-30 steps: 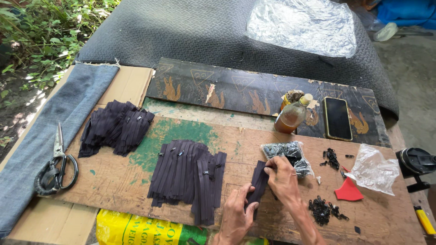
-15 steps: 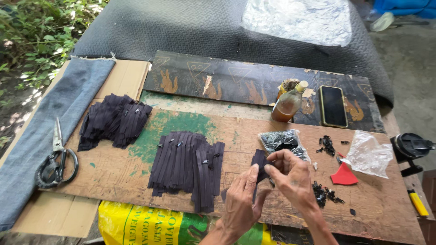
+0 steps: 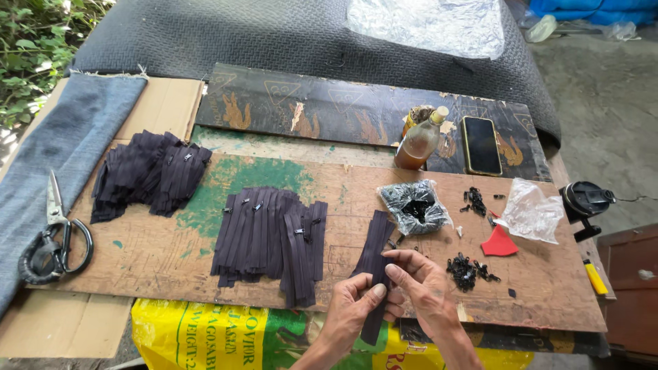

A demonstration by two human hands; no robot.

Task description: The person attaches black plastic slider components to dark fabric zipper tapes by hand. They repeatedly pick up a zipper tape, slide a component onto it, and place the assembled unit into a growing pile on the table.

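My left hand [image 3: 354, 310] and my right hand [image 3: 418, 286] together pinch a dark purple zipper strip [image 3: 374, 252] near the front edge of the wooden board [image 3: 171, 253]. The strip lies lengthwise away from me, its lower end hanging past the board edge. Just left of my hands lies a flat stack of dark zipper strips [image 3: 271, 240] with small metal sliders. A second pile of dark zippers [image 3: 152, 175] sits farther left. A heap of small black sliders [image 3: 467, 268] lies right of my right hand.
Scissors [image 3: 51, 236] rest on blue denim [image 3: 65, 151] at far left. A plastic bag of black parts [image 3: 413, 205], an amber bottle [image 3: 419, 142], a phone [image 3: 481, 144], a clear bag [image 3: 531, 211], a red scrap [image 3: 499, 243] and a yellow sack [image 3: 205, 336] surround the board.
Both hands drew back toward me with the zipper strip, and the right hand shifted from the strip's top to pinch it lower down beside the left.
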